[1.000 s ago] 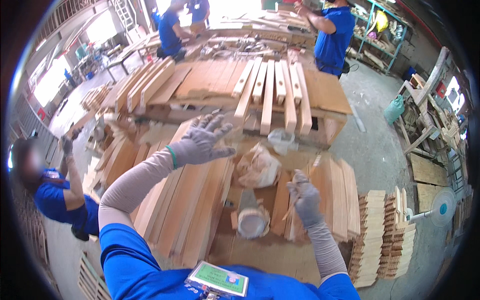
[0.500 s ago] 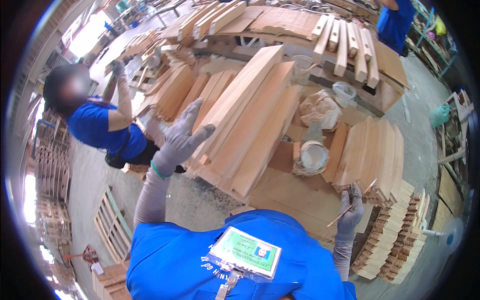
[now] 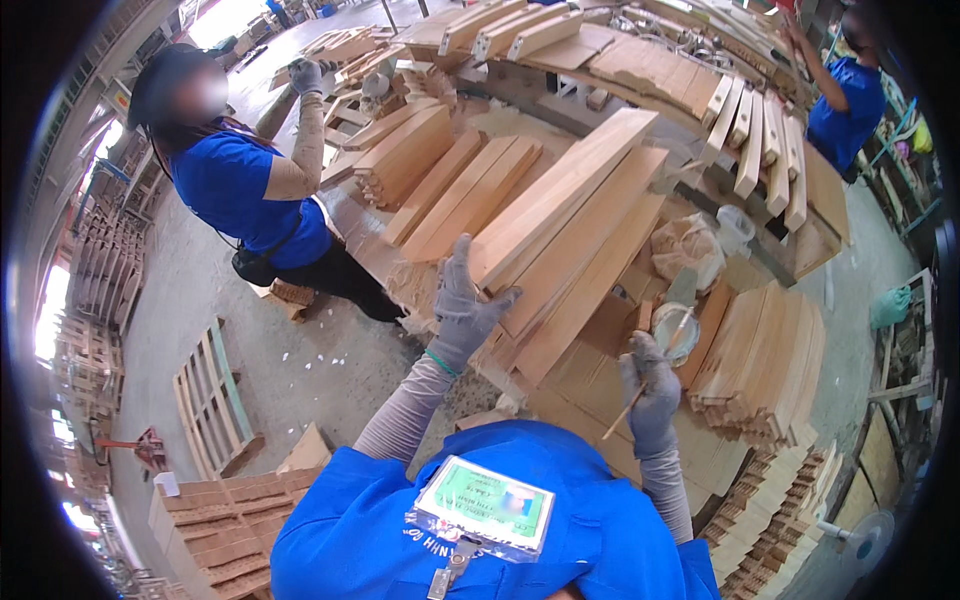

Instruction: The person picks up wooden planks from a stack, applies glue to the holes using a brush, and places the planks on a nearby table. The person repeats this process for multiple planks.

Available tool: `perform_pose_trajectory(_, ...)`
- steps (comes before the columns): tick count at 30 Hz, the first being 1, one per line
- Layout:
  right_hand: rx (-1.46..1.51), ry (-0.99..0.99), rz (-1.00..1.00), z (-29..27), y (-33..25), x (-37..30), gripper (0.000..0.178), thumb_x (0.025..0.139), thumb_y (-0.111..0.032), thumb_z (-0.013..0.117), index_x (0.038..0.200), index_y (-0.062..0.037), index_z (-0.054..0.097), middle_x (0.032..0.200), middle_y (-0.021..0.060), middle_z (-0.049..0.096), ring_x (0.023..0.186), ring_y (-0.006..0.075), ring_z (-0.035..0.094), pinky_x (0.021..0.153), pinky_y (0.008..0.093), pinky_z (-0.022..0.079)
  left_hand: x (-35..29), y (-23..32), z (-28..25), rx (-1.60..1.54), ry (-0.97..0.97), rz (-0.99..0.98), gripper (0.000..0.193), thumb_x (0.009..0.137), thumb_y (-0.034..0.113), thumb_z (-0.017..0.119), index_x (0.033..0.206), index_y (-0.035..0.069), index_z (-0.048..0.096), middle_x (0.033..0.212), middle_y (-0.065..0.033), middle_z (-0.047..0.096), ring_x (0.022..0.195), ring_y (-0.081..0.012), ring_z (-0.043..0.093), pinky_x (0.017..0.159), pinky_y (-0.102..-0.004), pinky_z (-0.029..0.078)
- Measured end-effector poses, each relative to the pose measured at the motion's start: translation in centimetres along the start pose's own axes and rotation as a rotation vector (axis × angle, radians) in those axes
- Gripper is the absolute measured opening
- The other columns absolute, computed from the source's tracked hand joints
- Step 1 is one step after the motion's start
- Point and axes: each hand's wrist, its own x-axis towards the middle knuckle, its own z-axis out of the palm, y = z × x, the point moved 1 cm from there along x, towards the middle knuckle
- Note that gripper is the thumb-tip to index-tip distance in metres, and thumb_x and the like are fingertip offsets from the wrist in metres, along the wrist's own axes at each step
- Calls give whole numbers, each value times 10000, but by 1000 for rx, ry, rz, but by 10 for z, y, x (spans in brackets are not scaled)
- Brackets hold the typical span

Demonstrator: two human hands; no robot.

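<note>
My left hand [image 3: 465, 315], in a grey glove, spans the near end of a thick wooden plank [image 3: 565, 195], fingers on one side and thumb on the other. That plank lies on top of a stack of similar pale planks [image 3: 590, 290]. In my gloved right hand [image 3: 652, 392] is a thin wooden stick [image 3: 622, 418], pinched between the fingers. Its far end reaches over a round tub [image 3: 677, 333] with pale contents, just beyond the hand. Whether the tip touches the contents I cannot tell.
More stacked planks stand at right [image 3: 760, 360] and at left [image 3: 475, 195]. A crumpled brown bag [image 3: 688, 248] sits behind the tub. One co-worker [image 3: 235, 190] stands at left, another [image 3: 845, 105] at far right. A slatted pallet [image 3: 215, 400] is on the floor.
My right hand has moved left from the right-hand plank stack to the tub, bringing the stick over it. My left hand stays at the plank's end. The whole view has shifted.
</note>
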Motion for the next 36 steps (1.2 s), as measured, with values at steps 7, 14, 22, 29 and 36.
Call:
perform_pose_trajectory(7,245,-16,37,44,-21,42,492,804,-87,662,1228,52,454,1161,201,551,996,253,599,770,326,521,19,23,-14,100,48,303,621,606,136,792,1166,45,540,966,-135,572,842,-241,576,725,-356,472)
perform_pose_trajectory(14,943,-63,559,69,-49,82,629,850,-159,610,1343,53,281,1266,185,428,1052,199,514,805,277,502,-11,99,-24,35,-135,220,639,640,177,796,1202,58,518,1013,-138,553,852,-224,604,620,-303,504)
perform_pose_trajectory(22,553,-323,449,-50,-64,81,614,750,-156,653,1273,49,404,1108,146,556,909,210,592,792,297,489,-47,88,34,-1480,-743,-741,781,824,407,633,1408,104,212,1306,-161,372,1140,-265,474,937,-428,434)
perform_pose_trajectory(29,-758,-708,67,-109,-93,24,849,604,-336,727,1289,39,394,1205,304,483,901,361,622,772,378,506,-24,111,114,-2344,-881,-873,640,929,539,289,1401,113,221,1362,-143,359,1227,-323,390,1042,-466,313)
perform_pose_trajectory(36,-135,-529,291,-115,-69,-19,877,596,-286,767,1311,50,386,1298,254,440,1042,320,572,871,346,459,1,118,140,-1976,-676,-398,628,900,548,355,1313,75,365,1259,-145,475,1129,-301,509,946,-480,442)
